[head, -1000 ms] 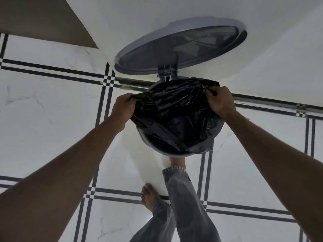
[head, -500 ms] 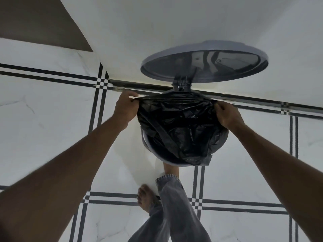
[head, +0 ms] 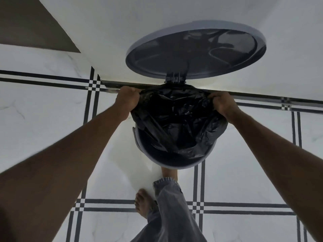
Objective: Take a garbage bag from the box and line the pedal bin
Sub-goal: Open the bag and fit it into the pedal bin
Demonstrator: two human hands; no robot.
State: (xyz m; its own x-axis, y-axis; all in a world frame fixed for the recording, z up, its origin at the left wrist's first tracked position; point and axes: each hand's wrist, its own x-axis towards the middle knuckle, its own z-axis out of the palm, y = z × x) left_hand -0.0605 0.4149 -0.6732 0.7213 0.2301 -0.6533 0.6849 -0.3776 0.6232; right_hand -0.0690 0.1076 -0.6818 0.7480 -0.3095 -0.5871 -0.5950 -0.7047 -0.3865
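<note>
At the far left a brown triangular wall panel (head: 35, 27) meets the white wall, and below it lies the white marble-look tiled floor with black double stripes (head: 43, 119). The bare left forearm reaches up and across this floor to the left hand (head: 126, 99), whose fingers are curled tight around a bunched fold of the crinkled black plastic garbage bag (head: 176, 123), pinching its left edge at the bin's rim. The bag hangs down into the round grey pedal bin (head: 174, 165); its mouth is stretched between the two hands over the far half of the opening, while the near rim of the bin shows bare, with the bag's loose edge lying inside it. Above the bag, the round grey hinged lid (head: 195, 53) stands raised against the wall, joined to the bin at a small hinge. Below the bin, a bare foot (head: 169, 174) with a grey trouser cuff is tucked under the near rim where the pedal would be; the pedal itself is hidden. A second bare foot (head: 144, 203) stands on the floor just left of it. To the right, the right hand (head: 222, 103) grips the bag's right edge with curled fingers.
</note>
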